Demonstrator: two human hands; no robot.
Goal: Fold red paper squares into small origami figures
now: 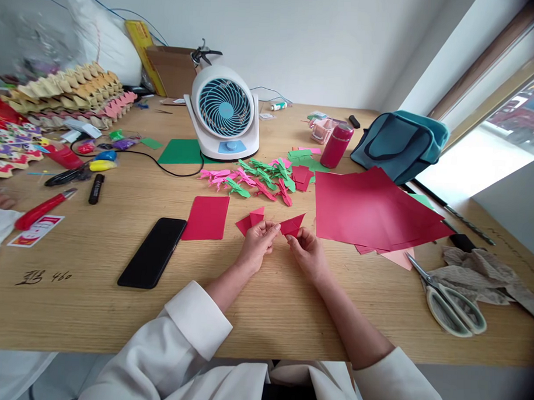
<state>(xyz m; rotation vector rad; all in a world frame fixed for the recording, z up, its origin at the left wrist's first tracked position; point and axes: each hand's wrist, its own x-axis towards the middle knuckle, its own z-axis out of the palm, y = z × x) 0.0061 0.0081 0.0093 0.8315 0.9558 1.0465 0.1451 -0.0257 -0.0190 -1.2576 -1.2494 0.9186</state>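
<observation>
A small folded piece of red paper [293, 223] is pinched between both hands, just above the table. My left hand [260, 240] is closed on its left corner with thumb and fingertips. On the lower right edge, my right hand [308, 251] grips it the same way. Another folded red paper piece [250, 220] lies just behind my left hand, partly hidden by it. Beyond the hands is a pile of folded pink, green and red paper shapes [263, 179]. A flat red paper rectangle [206, 218] rests to the left, and large red paper sheets [372, 209] are spread to the right.
A black phone [152, 252] lies front left, scissors [449, 302] and a crumpled cloth [474, 274] front right. Behind stand a fan [225, 114], a red flask [337, 145] and a teal bag [398, 146]. At far left are egg trays [73, 97] and another person's sleeve [1, 228].
</observation>
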